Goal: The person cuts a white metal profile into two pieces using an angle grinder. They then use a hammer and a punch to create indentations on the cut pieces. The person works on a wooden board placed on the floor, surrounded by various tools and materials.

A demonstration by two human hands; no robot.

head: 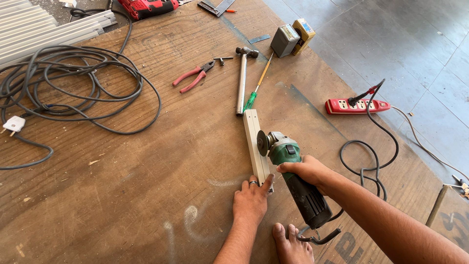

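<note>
Hands first: my right hand (305, 171) is wrapped around the green-and-black angle grinder (293, 176), fingers closed over the body just behind the gear head, so the disc (262, 143) stands on edge against the side of the pale aluminium bar (255, 144). My left hand (251, 198) lies flat on the board with the fingers spread and unclenched, the forefinger pressing the near end of the bar; I judge that is to keep the piece from skating while the disc bears on it. A bare foot (290, 242) sits just beside the grinder's tail, where the cord loops out.

The bar lies lengthwise on the board, running away from me, its far end almost touching the hammer (242, 78) handle and the green-handled screwdriver (256, 88). Red-handled pliers (193, 77) lie near them to the left.

The work surface is a worn plywood sheet (146, 186), scuffed, with chalky smears and bits of debris. A grey cable coil (73, 83) sprawls across its left part, ending in a white plug (13, 123). To the right, a red power strip (356, 105) rests at the board's edge with a black lead plugged in. Two small boxes (292, 38) stand at the far edge. Beyond is a grey tiled floor (415, 44).
</note>
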